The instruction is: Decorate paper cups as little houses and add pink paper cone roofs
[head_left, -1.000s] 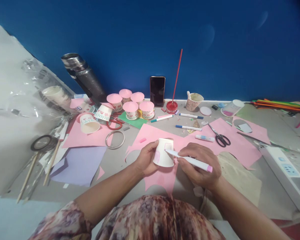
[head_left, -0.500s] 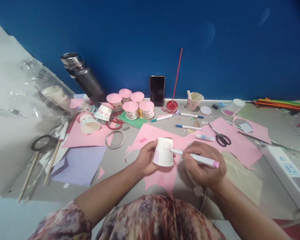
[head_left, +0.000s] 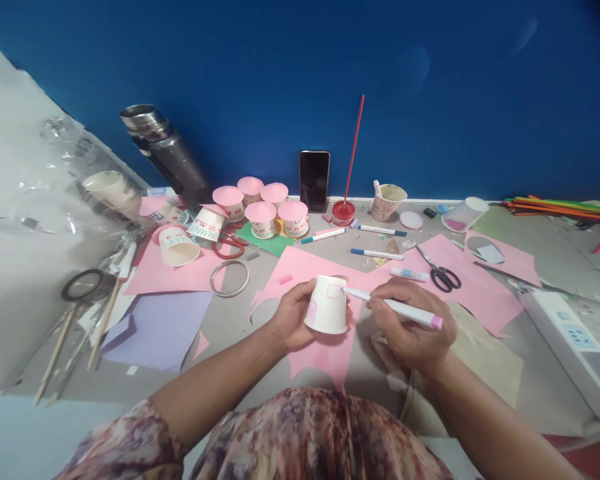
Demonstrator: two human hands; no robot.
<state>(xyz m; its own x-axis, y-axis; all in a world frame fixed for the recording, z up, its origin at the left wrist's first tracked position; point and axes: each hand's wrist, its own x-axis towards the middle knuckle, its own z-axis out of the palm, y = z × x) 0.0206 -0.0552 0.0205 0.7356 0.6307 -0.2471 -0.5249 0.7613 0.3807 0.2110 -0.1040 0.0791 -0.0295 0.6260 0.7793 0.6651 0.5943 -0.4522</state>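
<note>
My left hand [head_left: 295, 317] is wrapped round a white paper cup [head_left: 327, 313], held upside down above the pink paper [head_left: 325, 357]. On the cup's side are a pink square outline and a pink arched shape at its left. Between the fingers of my right hand [head_left: 413, 323] is a white marker pen [head_left: 405, 310] with a pink end. Its tip lies at the cup's right side, by the upper right corner of the square; whether it touches I cannot tell. Behind stand several decorated cups [head_left: 264, 228] with pink cone tops.
Black scissors [head_left: 445, 279], a glue stick [head_left: 409, 275] and capped markers [head_left: 377, 255] lie behind my right hand. A tape ring [head_left: 230, 278] is left of the cup. Farther back are a phone [head_left: 315, 180], a thermos [head_left: 167, 157] and a red paint pot [head_left: 343, 213]. A power strip [head_left: 575, 340] lies at right.
The marker's tip has shifted slightly up and right along the square's right side, and my right hand has moved a little with it. The cup stays nearly in place.
</note>
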